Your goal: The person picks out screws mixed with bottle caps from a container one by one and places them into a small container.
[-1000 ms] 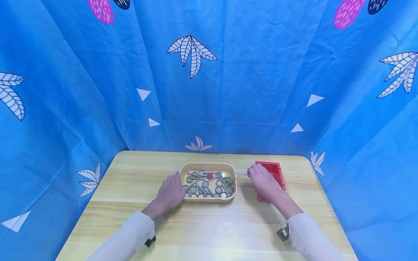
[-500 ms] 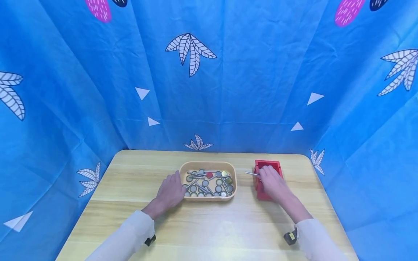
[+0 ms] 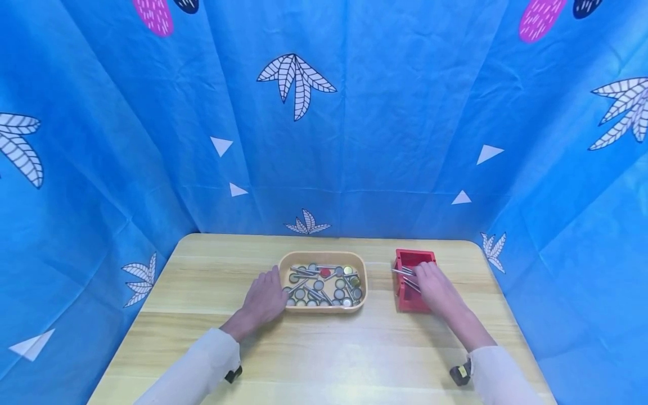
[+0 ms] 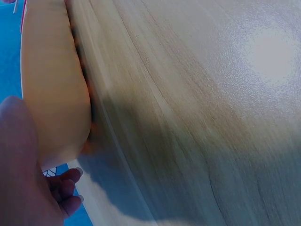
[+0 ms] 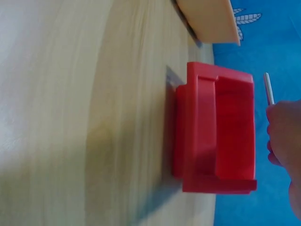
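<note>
My left hand (image 3: 264, 299) holds the left end of a beige oval tray (image 3: 324, 310), its thumb (image 4: 14, 120) against the rim. Bottle caps (image 3: 318, 285), mostly silver with one red, lie mixed with thin metal rods (image 3: 317, 295) inside it. To the right, my right hand (image 3: 436, 288) pinches a thin silver metal rod (image 3: 402, 272) over a red plastic bin (image 3: 415, 306). This rod (image 5: 268, 89) pokes past the fingertips in the right wrist view; whether it is a bolt or a nail cannot be told. More rods (image 3: 412, 285) show in the bin, partly hidden by the hand.
Both containers stand apart on a light wooden table (image 3: 324, 354), the bin right of the tray. Behind and at both sides hangs a blue patterned cloth (image 3: 395, 140). A dark wrist camera (image 3: 460, 373) is strapped below the right sleeve.
My right hand has moved right, away from the tray, carrying the rod over the red bin. More of the bin's inside now shows. The left hand stays on the tray.
</note>
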The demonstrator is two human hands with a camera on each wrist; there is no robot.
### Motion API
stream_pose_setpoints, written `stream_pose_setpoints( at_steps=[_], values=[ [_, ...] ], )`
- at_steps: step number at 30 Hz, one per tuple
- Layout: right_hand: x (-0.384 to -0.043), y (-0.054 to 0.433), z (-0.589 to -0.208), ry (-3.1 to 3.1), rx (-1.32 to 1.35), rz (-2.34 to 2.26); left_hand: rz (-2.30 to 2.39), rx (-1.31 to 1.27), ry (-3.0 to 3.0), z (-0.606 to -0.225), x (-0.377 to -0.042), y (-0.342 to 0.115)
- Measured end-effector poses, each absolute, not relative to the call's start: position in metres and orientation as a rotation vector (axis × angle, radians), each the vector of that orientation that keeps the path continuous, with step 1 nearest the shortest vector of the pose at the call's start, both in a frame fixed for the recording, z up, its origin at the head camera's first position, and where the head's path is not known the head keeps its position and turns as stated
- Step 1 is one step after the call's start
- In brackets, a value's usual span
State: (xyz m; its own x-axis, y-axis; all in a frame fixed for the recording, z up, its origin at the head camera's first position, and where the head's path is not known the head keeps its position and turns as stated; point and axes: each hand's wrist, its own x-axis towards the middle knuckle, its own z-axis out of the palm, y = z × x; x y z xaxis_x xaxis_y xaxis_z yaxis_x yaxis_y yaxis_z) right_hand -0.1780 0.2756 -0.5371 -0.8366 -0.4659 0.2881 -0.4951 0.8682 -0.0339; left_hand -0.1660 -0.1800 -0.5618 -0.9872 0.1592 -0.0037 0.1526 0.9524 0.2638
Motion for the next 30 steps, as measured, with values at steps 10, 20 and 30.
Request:
stream_pose_setpoints(
  at_steps=[10,20,30],
  values=[
    [-0.17,0.29,-0.547,-2.81,0.624,0.128,0.414,0.242,3.069,-0.563,-0.166,-0.179],
    [-0.171,0.293,-0.549,-2.721,0.593,0.067,0.426,0.215,3.059,-0.561,-0.165,-0.178],
    [-0.175,0.289,-0.551,-2.742,0.571,0.013,0.422,0.209,3.053,-0.561,-0.165,-0.178]
  ],
)
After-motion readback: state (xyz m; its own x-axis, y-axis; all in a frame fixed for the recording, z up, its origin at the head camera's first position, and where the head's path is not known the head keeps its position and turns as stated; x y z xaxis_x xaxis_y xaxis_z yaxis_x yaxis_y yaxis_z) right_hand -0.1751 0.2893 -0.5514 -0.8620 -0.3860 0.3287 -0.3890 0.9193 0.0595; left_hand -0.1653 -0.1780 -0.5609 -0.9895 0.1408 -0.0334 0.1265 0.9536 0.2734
